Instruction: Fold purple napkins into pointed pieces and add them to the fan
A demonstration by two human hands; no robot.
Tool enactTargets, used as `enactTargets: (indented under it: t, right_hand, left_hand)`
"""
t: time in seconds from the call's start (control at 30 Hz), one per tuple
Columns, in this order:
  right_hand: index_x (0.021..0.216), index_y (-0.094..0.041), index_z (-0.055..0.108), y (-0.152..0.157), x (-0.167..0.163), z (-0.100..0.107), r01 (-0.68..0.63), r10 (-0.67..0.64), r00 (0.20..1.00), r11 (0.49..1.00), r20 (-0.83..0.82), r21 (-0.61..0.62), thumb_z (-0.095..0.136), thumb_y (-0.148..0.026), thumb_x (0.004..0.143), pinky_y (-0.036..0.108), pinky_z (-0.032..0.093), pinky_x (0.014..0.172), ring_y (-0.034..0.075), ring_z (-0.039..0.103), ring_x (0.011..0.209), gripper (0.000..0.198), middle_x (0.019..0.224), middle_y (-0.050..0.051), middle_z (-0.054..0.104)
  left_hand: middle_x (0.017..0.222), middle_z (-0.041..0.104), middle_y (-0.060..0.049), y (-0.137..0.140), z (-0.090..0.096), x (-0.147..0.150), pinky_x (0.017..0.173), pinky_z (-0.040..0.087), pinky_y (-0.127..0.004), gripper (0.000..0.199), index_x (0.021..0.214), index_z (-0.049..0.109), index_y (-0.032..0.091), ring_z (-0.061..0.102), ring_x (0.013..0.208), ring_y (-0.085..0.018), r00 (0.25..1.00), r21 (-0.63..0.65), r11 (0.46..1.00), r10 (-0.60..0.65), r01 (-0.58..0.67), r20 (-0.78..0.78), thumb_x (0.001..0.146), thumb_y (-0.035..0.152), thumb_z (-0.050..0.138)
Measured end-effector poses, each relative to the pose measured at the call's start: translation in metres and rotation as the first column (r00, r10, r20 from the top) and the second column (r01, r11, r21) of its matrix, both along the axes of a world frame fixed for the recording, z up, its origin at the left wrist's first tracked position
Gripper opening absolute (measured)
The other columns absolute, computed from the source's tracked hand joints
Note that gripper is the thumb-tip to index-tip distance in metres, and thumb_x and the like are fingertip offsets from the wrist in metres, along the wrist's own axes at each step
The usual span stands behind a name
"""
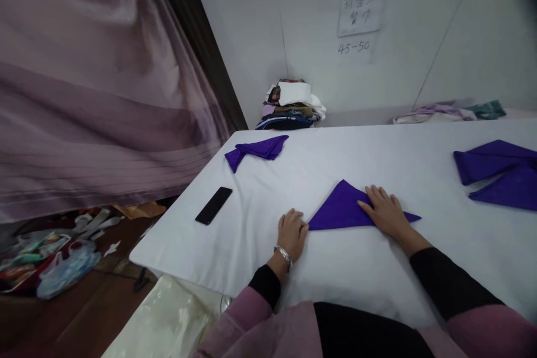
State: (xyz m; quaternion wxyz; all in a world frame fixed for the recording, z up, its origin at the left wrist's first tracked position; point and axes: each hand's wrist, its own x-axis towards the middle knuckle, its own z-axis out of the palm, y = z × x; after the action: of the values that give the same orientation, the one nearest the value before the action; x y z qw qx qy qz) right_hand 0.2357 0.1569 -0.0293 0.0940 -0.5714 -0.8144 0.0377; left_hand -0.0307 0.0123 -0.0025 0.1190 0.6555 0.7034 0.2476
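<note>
A purple cloth napkin (340, 207), folded into a triangle, lies on the white-covered table (260, 190) in front of me. At its left corner is my left hand (292, 233), the fingers curled together around the tip; a silver bracelet circles that wrist. My right hand (386, 211) rests flat on the right part of the napkin, fingers stretched out, covering some of its upper edge. A narrow purple point sticks out to the right from under that hand.
A black phone (213, 206) lies left, below another folded purple napkin (262, 148). More purple cloth (499, 170) is at the right. Stacked clothes (291, 105) stand beyond the far edge, near the wall. A pink curtain (104, 84) hangs left; bags (69, 268) sit on the floor.
</note>
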Motion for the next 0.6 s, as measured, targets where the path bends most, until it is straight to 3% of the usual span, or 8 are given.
enactTargets:
  t: [0.17, 0.3, 0.37, 0.47, 0.53, 0.6]
  right_hand:
    - [0.14, -0.017, 0.028, 0.0, -0.002, 0.001, 0.001, -0.001, 1.0, 1.0, 0.007, -0.004, 0.018, -0.059, 0.088, 0.05, 0.02, 0.105, 0.028, 0.02, 0.134, 0.067, 0.145, 0.01, 0.029]
    - [0.139, -0.018, 0.029, 0.0, -0.003, 0.001, 0.006, -0.006, 1.0, 1.0, 0.006, -0.009, 0.018, -0.059, 0.088, 0.051, 0.02, 0.105, 0.028, 0.019, 0.134, 0.067, 0.145, 0.01, 0.03]
    - [0.139, -0.018, 0.029, 0.0, -0.003, 0.0, 0.0, 0.001, 1.0, 1.0, 0.009, -0.005, 0.019, -0.059, 0.088, 0.051, 0.02, 0.104, 0.029, 0.019, 0.134, 0.067, 0.145, 0.011, 0.029]
    - [0.139, -0.018, 0.029, 0.001, -0.002, -0.002, -0.017, 0.017, 1.0, 1.0, 0.009, 0.008, 0.02, -0.058, 0.088, 0.051, 0.022, 0.103, 0.03, 0.02, 0.133, 0.066, 0.145, 0.012, 0.028]
    - [0.139, -0.018, 0.029, 0.002, -0.002, -0.004, -0.02, 0.02, 1.0, 1.0, 0.003, 0.02, 0.021, -0.057, 0.088, 0.051, 0.022, 0.103, 0.03, 0.021, 0.133, 0.065, 0.145, 0.012, 0.029]
    - [0.139, -0.018, 0.031, 0.002, -0.002, -0.005, -0.02, 0.02, 1.0, 0.999, 0.0, 0.03, 0.022, -0.056, 0.088, 0.051, 0.021, 0.103, 0.03, 0.021, 0.133, 0.064, 0.145, 0.012, 0.03]
  left_hand:
    - [0.118, 0.057, -0.005, 0.003, 0.004, 0.002, 0.106, 0.02, -0.049, 0.015, 0.079, 0.059, 0.02, 0.035, 0.126, -0.022, 0.992, -0.012, 0.997, 0.073, -0.075, -0.107, 0.084, 0.021, 0.045]
    - [0.122, 0.055, -0.008, 0.012, 0.02, 0.007, 0.106, 0.02, -0.052, 0.011, 0.083, 0.06, 0.019, 0.036, 0.126, -0.025, 0.973, 0.018, 0.994, 0.106, -0.105, -0.206, 0.081, 0.021, 0.049]
    - [0.129, 0.05, -0.01, 0.024, 0.03, 0.02, 0.106, 0.022, -0.05, 0.018, 0.097, 0.059, 0.02, 0.035, 0.126, -0.025, 0.979, 0.043, 0.999, 0.02, -0.011, -0.202, 0.083, 0.027, 0.049]
    - [0.139, 0.04, -0.008, 0.053, 0.037, 0.05, 0.108, 0.022, -0.047, 0.038, 0.121, 0.047, 0.022, 0.031, 0.129, -0.022, 0.947, 0.049, 0.963, -0.251, 0.266, -0.199, 0.087, 0.037, 0.043]
    - [0.144, 0.031, -0.007, 0.076, 0.035, 0.069, 0.11, 0.017, -0.048, 0.046, 0.13, 0.038, 0.022, 0.023, 0.133, -0.022, 0.89, 0.022, 0.913, -0.391, 0.407, -0.234, 0.088, 0.041, 0.038]
    - [0.147, 0.026, -0.009, 0.096, 0.027, 0.082, 0.11, 0.014, -0.048, 0.055, 0.134, 0.033, 0.019, 0.016, 0.136, -0.024, 0.86, -0.035, 0.898, -0.432, 0.439, -0.271, 0.088, 0.047, 0.036]
